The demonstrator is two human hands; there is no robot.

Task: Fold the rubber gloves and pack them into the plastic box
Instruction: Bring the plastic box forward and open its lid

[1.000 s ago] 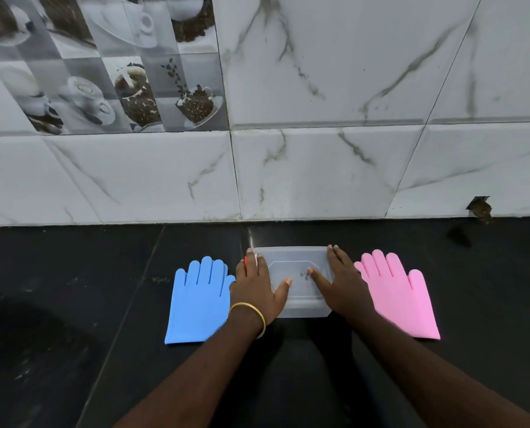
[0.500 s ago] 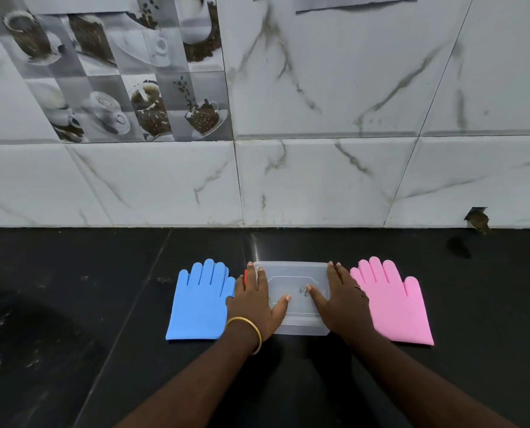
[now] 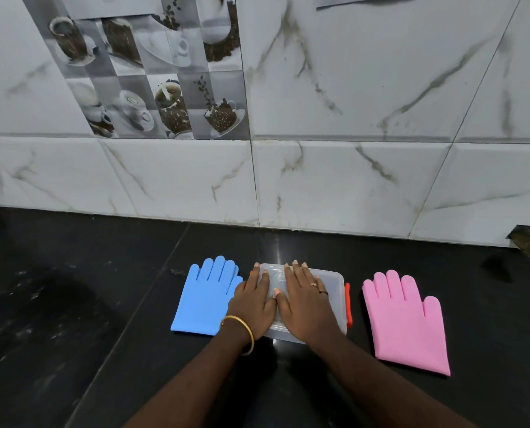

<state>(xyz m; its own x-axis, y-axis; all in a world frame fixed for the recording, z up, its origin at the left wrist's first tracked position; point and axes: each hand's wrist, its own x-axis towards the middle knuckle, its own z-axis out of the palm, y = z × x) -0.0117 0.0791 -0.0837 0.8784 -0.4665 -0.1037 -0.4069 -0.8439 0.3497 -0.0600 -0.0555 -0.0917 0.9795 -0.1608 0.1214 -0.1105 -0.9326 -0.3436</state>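
A clear plastic box [image 3: 331, 284] with its lid on and orange side clips lies on the black counter. My left hand [image 3: 253, 304] and my right hand [image 3: 304, 301] rest flat on the lid, side by side, fingers spread and pointing at the wall. A blue rubber glove [image 3: 206, 296] lies flat just left of the box, its right edge under my left hand. A pink rubber glove [image 3: 406, 319] lies flat to the right of the box, apart from it.
The black stone counter [image 3: 87, 304] runs up to a white marble-tiled wall [image 3: 334, 180] right behind the box. A chipped hole [image 3: 523, 239] shows in the wall's base at the far right.
Both hands have slid from the box's two ends toward the middle of the lid and now sit side by side. The right hand has come off the pink glove's edge.
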